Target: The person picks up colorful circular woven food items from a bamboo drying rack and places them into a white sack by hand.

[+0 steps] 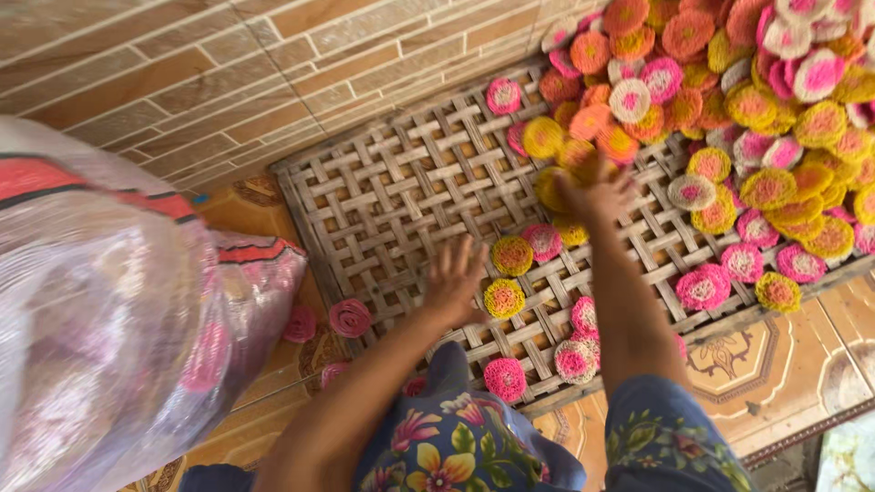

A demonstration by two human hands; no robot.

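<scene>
My left hand [453, 278] lies flat and open on the woven tray [383, 210]. My right hand [597, 191] grabs a yellow disc [553, 189].

A single head-worn camera looks steeply down and close over the person's own forearms onto a woven bamboo tray [383, 200] lying on the tiled floor [784, 364].

You have two hands over one woven bamboo tray [383, 196], one plastic sack [109, 301] beside it, and dozens of coloured round discs [720, 118], too many to count.
</scene>
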